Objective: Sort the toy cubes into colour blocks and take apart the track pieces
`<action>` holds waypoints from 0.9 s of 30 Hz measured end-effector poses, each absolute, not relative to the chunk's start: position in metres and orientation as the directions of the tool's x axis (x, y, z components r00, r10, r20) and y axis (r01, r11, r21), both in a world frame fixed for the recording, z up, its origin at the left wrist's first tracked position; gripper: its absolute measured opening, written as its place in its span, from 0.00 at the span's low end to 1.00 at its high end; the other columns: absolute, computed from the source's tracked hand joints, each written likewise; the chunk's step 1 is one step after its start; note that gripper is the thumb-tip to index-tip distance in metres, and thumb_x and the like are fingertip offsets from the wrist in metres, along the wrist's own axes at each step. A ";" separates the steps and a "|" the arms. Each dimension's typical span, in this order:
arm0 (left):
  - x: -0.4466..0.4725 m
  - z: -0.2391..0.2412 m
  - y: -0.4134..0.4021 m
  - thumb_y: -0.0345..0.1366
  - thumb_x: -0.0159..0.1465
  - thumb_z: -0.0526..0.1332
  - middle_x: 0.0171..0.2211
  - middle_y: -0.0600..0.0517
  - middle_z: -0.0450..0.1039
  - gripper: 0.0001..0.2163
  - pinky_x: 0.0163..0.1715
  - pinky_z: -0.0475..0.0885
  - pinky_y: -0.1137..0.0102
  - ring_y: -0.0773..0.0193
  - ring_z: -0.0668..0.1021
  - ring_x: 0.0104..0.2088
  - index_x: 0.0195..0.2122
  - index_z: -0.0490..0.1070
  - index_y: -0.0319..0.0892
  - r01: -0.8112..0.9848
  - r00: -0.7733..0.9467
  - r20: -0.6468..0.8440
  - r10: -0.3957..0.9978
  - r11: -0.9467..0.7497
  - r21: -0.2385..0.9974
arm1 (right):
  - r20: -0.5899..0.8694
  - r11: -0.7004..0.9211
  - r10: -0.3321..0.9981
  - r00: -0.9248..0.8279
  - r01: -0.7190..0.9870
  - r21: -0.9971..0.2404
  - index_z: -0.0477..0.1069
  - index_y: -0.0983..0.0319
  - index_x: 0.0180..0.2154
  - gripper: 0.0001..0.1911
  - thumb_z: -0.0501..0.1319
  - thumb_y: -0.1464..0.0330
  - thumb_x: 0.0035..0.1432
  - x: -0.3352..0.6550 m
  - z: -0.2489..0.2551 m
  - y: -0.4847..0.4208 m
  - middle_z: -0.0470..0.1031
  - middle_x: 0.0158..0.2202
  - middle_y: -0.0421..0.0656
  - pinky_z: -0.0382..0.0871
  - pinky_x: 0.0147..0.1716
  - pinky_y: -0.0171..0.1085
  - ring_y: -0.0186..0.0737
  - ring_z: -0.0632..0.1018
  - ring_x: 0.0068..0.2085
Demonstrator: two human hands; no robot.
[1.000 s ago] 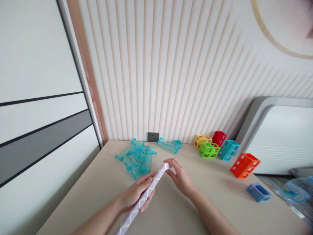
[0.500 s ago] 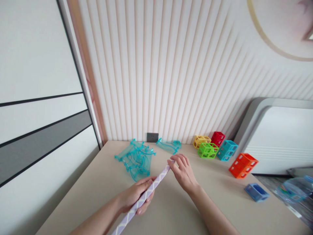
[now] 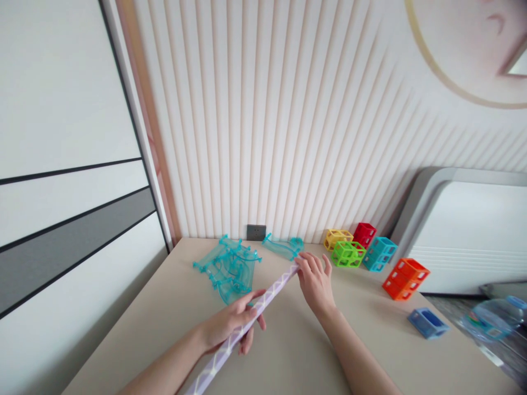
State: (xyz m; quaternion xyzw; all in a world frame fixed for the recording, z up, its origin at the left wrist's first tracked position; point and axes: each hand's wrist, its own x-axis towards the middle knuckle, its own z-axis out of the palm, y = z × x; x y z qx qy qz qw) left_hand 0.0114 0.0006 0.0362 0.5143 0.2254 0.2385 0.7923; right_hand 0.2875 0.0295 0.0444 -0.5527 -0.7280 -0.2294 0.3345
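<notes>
A long, narrow lilac strip with pale criss-cross lines slants from the bottom edge up to the right, above the table. I cannot tell whether it is rolled or folded. My left hand holds its middle, thumb on top and fingers spread beneath. My right hand pinches its far end between thumb and fingers, which hide the tip. Just beyond my left hand lies a heap of clear teal plastic pieces. One more teal piece lies by the wall, close to my right fingertips.
On the right of the beige table stand yellow, green, red, light-blue and orange frame blocks. A dark-blue block sits near the right edge. Beyond it is a clear plastic bottle.
My right hand has moved up and right with the strip's far end. The fingers of my left hand have spread a little under it. The view has shifted slightly.
</notes>
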 end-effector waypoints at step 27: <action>0.029 0.064 -0.065 0.26 0.55 0.60 0.60 0.51 0.71 0.31 0.62 0.64 0.59 0.50 0.72 0.59 0.60 0.70 0.55 0.487 0.795 -0.170 0.582 -0.448 0.750 | 0.344 0.073 0.938 0.029 0.957 -0.280 0.79 0.52 0.48 0.21 0.58 0.49 0.64 0.557 0.029 -0.175 0.81 0.50 0.47 0.78 0.50 0.46 0.53 0.82 0.50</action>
